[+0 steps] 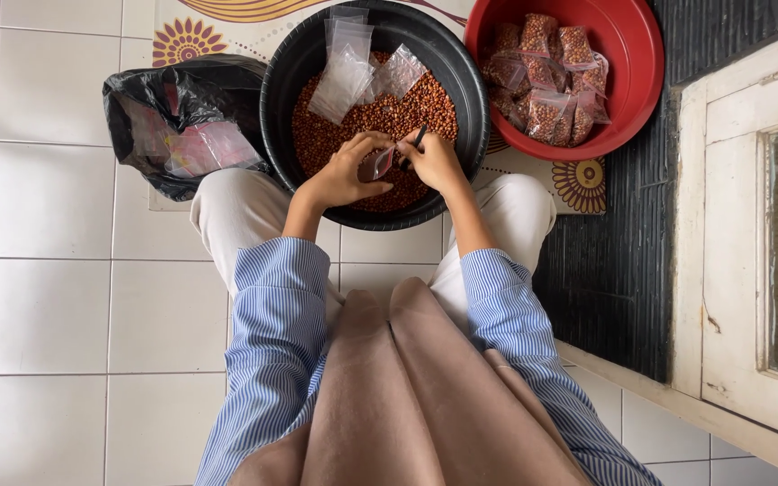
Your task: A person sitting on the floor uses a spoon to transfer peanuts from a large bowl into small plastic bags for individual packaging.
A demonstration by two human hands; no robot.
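L hand (342, 171) + R hand (432, 162) hide small bag (376, 165); contents unclear.

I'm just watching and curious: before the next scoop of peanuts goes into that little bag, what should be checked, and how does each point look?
1. Small bag gripped by left hand: ok.
2. Bag mouth open: cannot tell.
3. Right hand has the dark scoop: ok.
4. Peanuts left in black basin: ok.
5. Empty bags at hand: ok.
6. Room in red basin for filled packets: ok.
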